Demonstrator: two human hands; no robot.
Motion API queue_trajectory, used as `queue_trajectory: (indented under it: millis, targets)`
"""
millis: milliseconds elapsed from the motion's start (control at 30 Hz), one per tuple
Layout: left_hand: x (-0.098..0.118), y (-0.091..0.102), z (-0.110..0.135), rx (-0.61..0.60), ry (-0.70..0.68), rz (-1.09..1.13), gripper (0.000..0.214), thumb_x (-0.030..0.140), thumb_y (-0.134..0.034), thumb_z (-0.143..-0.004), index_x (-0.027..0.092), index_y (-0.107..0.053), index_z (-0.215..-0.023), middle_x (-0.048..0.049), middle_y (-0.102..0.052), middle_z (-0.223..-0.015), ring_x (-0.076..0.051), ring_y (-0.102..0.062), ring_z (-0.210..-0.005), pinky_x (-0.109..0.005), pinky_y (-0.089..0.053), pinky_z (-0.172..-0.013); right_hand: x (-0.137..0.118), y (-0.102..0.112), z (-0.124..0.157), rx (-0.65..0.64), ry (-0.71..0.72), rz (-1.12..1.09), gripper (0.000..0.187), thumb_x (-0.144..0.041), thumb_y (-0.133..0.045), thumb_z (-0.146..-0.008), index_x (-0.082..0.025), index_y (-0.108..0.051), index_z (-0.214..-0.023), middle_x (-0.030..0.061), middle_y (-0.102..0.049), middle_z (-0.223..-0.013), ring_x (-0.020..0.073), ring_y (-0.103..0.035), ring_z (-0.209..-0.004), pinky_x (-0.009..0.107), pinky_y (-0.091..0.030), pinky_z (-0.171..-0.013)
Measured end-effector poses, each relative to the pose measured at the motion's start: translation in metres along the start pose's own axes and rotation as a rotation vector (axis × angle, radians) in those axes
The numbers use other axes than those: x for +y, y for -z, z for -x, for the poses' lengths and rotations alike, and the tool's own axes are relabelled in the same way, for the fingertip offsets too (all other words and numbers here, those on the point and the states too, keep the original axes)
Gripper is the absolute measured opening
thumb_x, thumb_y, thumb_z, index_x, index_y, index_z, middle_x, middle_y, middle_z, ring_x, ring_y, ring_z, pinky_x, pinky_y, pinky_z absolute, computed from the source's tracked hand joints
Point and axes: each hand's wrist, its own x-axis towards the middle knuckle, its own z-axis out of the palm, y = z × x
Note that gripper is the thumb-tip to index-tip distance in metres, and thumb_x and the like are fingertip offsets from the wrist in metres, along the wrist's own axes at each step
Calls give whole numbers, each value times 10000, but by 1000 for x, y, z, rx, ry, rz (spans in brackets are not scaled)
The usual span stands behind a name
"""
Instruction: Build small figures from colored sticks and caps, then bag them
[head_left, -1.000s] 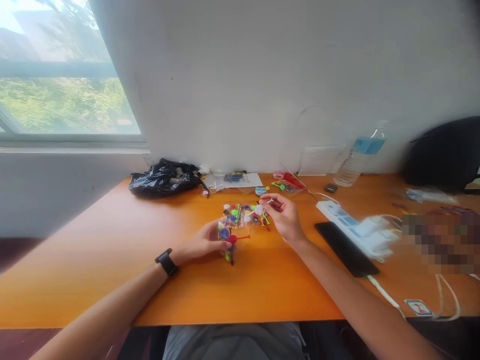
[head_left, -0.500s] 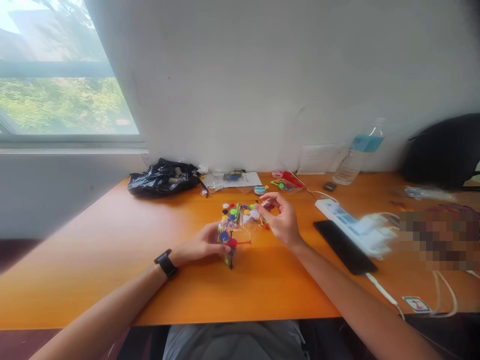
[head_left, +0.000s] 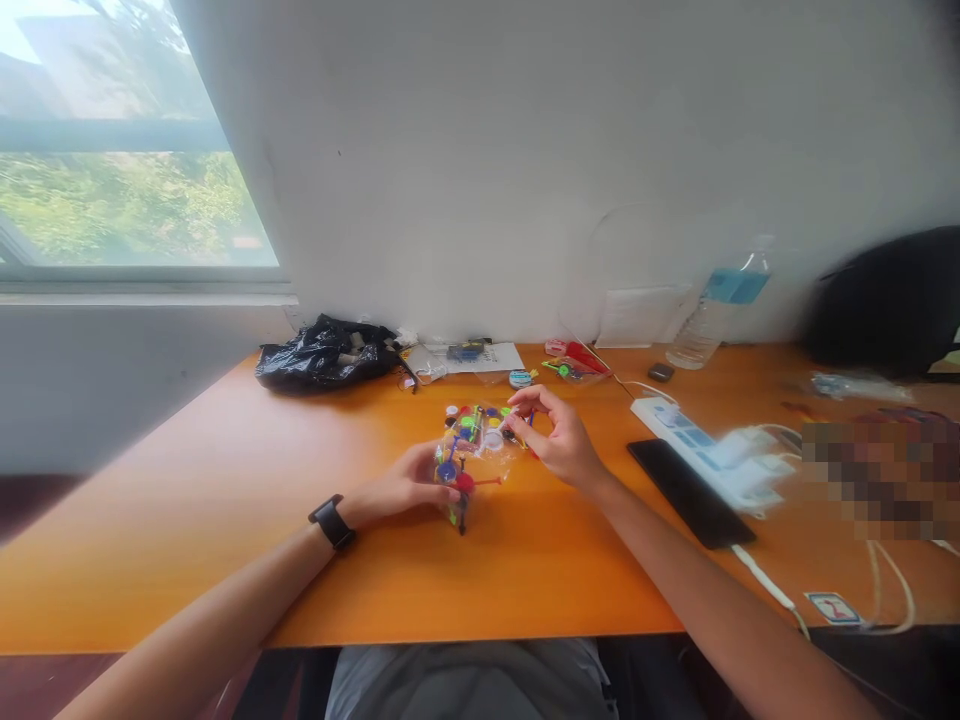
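Observation:
My left hand (head_left: pixel 416 483) is closed on the side of a clear plastic bag (head_left: pixel 491 466). Colourful small plastic pieces show in and around the bag, among them a blue round piece (head_left: pixel 448 470) and a red one with a thin stem (head_left: pixel 466 482). My right hand (head_left: pixel 553 432) pinches a small white plastic piece (head_left: pixel 510 418) above the far side of the bag. Just below those fingertips lies a white disc (head_left: pixel 493 439). Several loose pieces lie behind the bag; which are inside it is hard to tell.
A black plastic bag (head_left: pixel 322 357) lies at the back left. To the right are a dark phone (head_left: pixel 686 490) on a cable, a white power strip (head_left: pixel 675 432) with plugs, and a clear water bottle (head_left: pixel 701 315). A small packet with a green piece (head_left: pixel 564 370) lies near the wall.
My right hand has shifted slightly left and down with the white piece, closer to the bag. My left hand stays on the bag.

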Motion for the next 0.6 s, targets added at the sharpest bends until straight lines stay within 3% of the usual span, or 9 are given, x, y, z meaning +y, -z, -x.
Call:
queue_trajectory:
  millis: [233, 367, 500, 600]
  targets:
    - [3, 0, 0, -47, 2, 6, 506, 330, -866, -847, 143, -627, -1253, -146, -756, -1033, -281, -760, -871, -425, -612, -800, -1, -1, 1, -1, -33, 93, 138, -359, -819, -854, -238, -781, -909, 57, -713, -926, 233, -673, -875, 379, -553, -823]
    - [4, -1, 0, -53, -13, -7, 427, 328, -860, -853, 142, -650, -1176, -133, -752, -1011, -284, -756, -909, -427, -608, -835, -1, -2, 3, -110, -14, 97, 93, -339, -816, -860, -258, -826, -904, 60, -663, -938, 226, -657, -881, 380, -555, -825]
    - [4, -1, -1, -80, 6, -9, 427, 362, -855, -856, 140, -663, -1166, -130, -757, -1007, -255, -754, -816, -420, -606, -813, 1, 0, 3, -235, 22, 136, 93, -311, -768, -914, -283, -838, -970, 74, -681, -1015, 246, -668, -1008, 423, -529, -962]
    - [4, 0, -2, -53, -14, -41, 443, 382, -880, -826, 135, -690, -1142, -129, -760, -1027, -267, -751, -882, -389, -595, -827, 1, 4, 3, -321, 39, 158, 70, -309, -774, -919, -291, -828, -959, 72, -708, -1060, 263, -670, -1083, 464, -492, -1042]
